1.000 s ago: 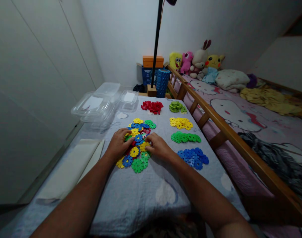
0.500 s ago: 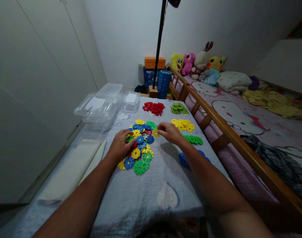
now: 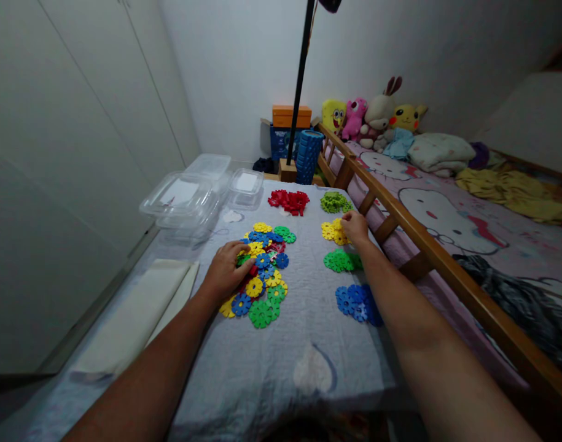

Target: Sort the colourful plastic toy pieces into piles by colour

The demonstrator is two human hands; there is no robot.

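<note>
My left hand (image 3: 227, 269) lies with its fingers spread over the left edge of a mixed pile of yellow, blue, green and red flower-shaped plastic discs (image 3: 263, 260). On the right, my right hand (image 3: 355, 228) is at the pile of yellow discs (image 3: 329, 231). Its thumb and fingers pinch a yellow disc (image 3: 338, 223), whose edges blend with the pile. Green discs (image 3: 339, 261) lie nearer to me, partly behind my right forearm. Closer still are blue discs (image 3: 354, 302), also partly covered by that arm.
Red pieces (image 3: 288, 201) and light-green pieces (image 3: 335, 202) form heaps at the table's far end. Clear plastic containers (image 3: 179, 196) stand at the far left, with a folded cream cloth (image 3: 137, 313) nearer. A wooden bed rail (image 3: 386, 212) runs along the right side. A black pole (image 3: 300, 86) rises behind.
My right hand has carried a yellow disc from beside the mixed pile rightward to the yellow pile. My left hand stays on the mixed pile.
</note>
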